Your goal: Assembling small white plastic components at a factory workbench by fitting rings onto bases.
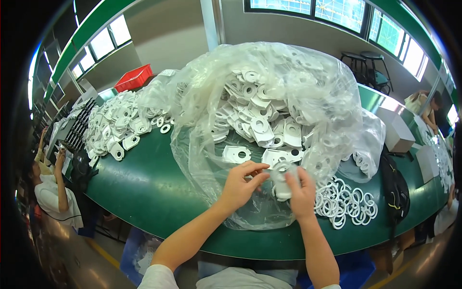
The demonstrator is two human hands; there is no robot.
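The step in hand looks to be two-handed handling of one white part (282, 188), held in front of the person at the near side of a large clear plastic bag (332, 86) on the green table (144, 183). The right hand (303, 195) has its thumb and fingers closed around the part's right side; the upper end of the piece is blurred, so its exact outline there is hard to read. The left hand (240, 185) is just left of it, thumb and fingertips drawn to a narrow gap; whether they touch the part or pinch something small, I cannot tell. Beyond the hands, the bag gapes toward the person with a heap of similar white plates (262, 137) inside, and one loose plate (237, 154) lies near its mouth, far of the left hand. White rings (341, 202) lie in a loose pile just right of the right hand. As I judge it, the next move calls for a steady right grip and precise left fingertips, kept clear of the slack film.
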